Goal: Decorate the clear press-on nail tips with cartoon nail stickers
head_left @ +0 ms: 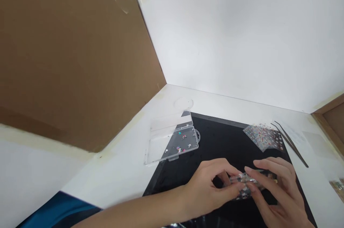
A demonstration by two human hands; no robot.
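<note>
Over the black mat [215,138], both hands hold a small clear, shiny packet [244,190] filled with glittering bits; its exact kind is hard to make out. My left hand [211,186] pinches its left end between thumb and forefinger. Curled round the other end, my right hand [282,190] presses it with thumb and fingertips and hides part of it. Farther back on the mat lies a clear sheet of small coloured gems [264,136]. Dark curved tweezers [294,145] rest at the mat's right edge.
A clear hinged plastic case [161,145] lies open at the left, with loose gems in it, partly over the mat. A brown panel [75,59] and a white wall [242,34] enclose the white table [120,170]. Another small packet [337,186] is at the far right.
</note>
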